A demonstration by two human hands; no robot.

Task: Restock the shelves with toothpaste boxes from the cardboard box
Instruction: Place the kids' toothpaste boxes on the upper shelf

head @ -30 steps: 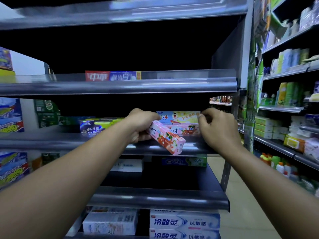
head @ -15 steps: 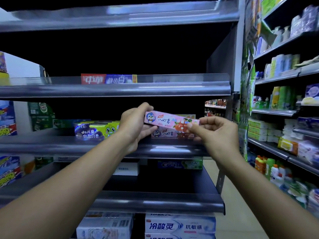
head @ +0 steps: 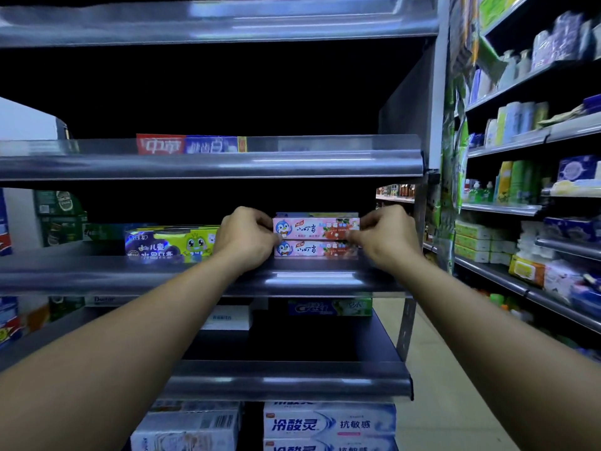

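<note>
Now: pink toothpaste box (head: 317, 226) lies long way left to right, on top of twin box (head: 315, 249), on middle shelf (head: 162, 275). Fingers curled: left hand (head: 247, 237) pinches left end, right hand (head: 387, 237) pinches right end. Both equally near. Next, I think: let go, pull straight back.

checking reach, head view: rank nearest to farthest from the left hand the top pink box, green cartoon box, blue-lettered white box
1. top pink box, held in the left hand
2. green cartoon box, just to its left
3. blue-lettered white box, far below
</note>
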